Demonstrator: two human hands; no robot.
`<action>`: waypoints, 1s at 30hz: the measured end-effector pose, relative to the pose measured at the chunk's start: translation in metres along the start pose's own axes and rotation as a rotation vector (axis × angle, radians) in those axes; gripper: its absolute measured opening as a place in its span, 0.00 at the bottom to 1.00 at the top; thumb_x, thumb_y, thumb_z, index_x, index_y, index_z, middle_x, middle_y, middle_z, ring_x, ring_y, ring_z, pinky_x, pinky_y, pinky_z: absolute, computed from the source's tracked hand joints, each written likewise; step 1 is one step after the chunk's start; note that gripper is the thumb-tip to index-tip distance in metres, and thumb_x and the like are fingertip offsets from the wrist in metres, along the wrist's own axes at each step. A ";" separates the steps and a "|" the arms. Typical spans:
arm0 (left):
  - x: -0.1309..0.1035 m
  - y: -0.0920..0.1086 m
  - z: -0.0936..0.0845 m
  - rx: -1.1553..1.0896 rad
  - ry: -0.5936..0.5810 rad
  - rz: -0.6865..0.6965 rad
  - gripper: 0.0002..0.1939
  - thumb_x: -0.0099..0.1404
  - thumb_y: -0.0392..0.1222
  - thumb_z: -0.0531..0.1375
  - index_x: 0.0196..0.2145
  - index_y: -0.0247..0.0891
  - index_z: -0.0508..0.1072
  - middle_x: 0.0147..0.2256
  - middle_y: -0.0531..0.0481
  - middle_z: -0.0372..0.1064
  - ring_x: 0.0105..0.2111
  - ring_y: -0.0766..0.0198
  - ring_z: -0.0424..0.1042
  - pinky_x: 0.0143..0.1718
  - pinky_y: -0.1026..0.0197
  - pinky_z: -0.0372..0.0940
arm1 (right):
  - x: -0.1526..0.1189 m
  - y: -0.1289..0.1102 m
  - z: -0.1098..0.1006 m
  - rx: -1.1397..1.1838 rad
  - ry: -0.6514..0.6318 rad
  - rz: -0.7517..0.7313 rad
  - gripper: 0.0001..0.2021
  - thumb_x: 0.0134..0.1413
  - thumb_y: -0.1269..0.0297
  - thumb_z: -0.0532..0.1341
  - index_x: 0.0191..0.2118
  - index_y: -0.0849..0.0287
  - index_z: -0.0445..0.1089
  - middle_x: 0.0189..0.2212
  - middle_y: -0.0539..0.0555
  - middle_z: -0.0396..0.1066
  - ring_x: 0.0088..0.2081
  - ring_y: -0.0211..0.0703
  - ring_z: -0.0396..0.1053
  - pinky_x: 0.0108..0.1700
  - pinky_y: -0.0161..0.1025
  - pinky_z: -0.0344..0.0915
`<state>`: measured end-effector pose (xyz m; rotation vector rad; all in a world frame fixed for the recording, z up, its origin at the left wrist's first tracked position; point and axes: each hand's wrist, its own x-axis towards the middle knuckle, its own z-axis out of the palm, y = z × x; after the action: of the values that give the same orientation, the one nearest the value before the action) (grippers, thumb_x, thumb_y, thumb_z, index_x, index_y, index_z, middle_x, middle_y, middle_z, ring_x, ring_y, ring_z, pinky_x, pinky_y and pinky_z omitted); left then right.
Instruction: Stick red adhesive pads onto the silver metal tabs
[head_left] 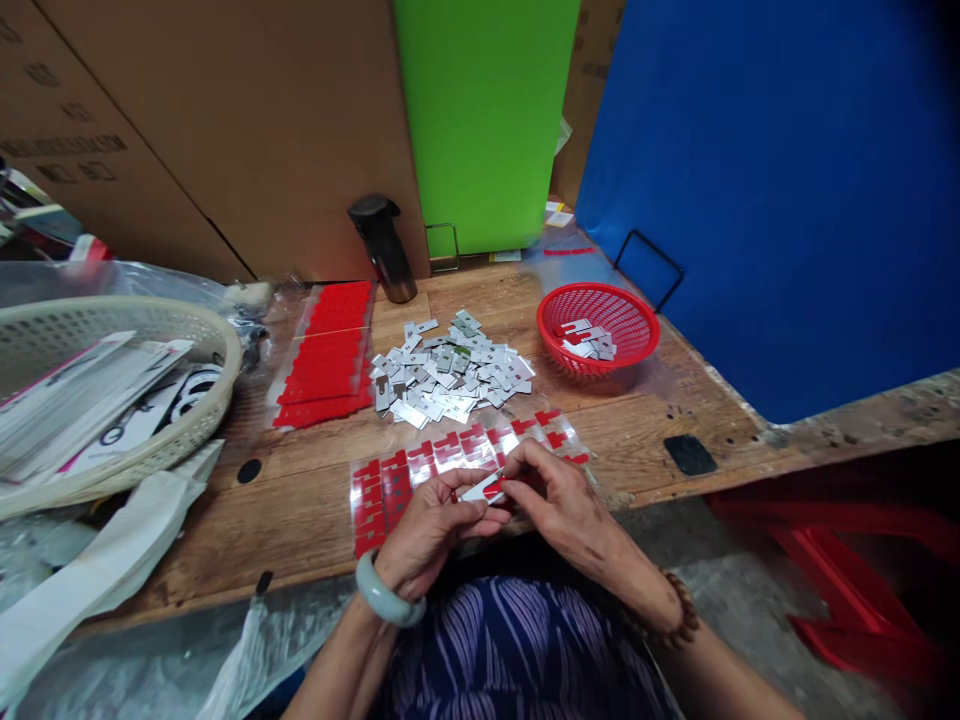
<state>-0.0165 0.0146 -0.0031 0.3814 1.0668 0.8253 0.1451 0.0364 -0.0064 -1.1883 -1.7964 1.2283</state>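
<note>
Near the table's front edge, my left hand (439, 515) grips a small flat metal plate (474, 493) between thumb and fingers. My right hand (564, 500) pinches a red sticker (493, 488) that lies against the plate's right end; how far it is stuck down I cannot tell. Just beyond both hands, clear sheets of red T-shaped stickers (396, 484) are laid out in a row, partly covered by my fingers. Behind them lies a loose pile of silvery metal plates (457, 370). A red plastic basket (637, 350) at the right holds several plates, some with red on them.
Red sticker sheets (326, 350) are stacked left of the pile. A black tumbler (384, 250) stands behind, against cardboard (262, 130). A cream basket (225, 375) full of printed cards fills the left. Green (484, 120) and blue panels (772, 200) border the back and right.
</note>
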 end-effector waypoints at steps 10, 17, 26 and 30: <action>0.000 0.001 0.001 0.012 0.024 0.003 0.15 0.51 0.26 0.63 0.38 0.30 0.70 0.31 0.43 0.75 0.28 0.64 0.76 0.31 0.69 0.70 | 0.000 0.002 0.002 -0.098 0.030 -0.051 0.07 0.51 0.77 0.53 0.29 0.57 0.59 0.25 0.46 0.61 0.27 0.35 0.58 0.30 0.32 0.55; -0.001 0.001 0.002 0.010 0.033 0.001 0.15 0.50 0.26 0.63 0.38 0.30 0.70 0.30 0.44 0.75 0.28 0.63 0.76 0.31 0.68 0.70 | 0.000 0.004 0.003 -0.116 0.030 -0.062 0.08 0.51 0.78 0.53 0.29 0.57 0.59 0.25 0.47 0.61 0.27 0.35 0.59 0.30 0.33 0.55; -0.001 0.003 0.004 0.016 0.039 -0.016 0.16 0.51 0.24 0.61 0.39 0.30 0.69 0.27 0.42 0.76 0.27 0.64 0.76 0.31 0.69 0.69 | 0.000 0.004 0.005 -0.115 0.038 -0.054 0.08 0.51 0.78 0.52 0.28 0.57 0.58 0.25 0.47 0.60 0.27 0.35 0.58 0.30 0.33 0.54; -0.001 0.003 0.003 0.015 0.025 -0.009 0.16 0.50 0.25 0.63 0.38 0.30 0.69 0.28 0.42 0.76 0.27 0.63 0.76 0.30 0.70 0.69 | 0.000 0.001 0.004 -0.109 0.033 -0.041 0.08 0.51 0.78 0.52 0.28 0.57 0.59 0.25 0.47 0.61 0.28 0.35 0.59 0.30 0.33 0.55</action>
<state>-0.0154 0.0163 0.0004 0.3797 1.0980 0.8164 0.1417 0.0353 -0.0086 -1.2190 -1.8743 1.0936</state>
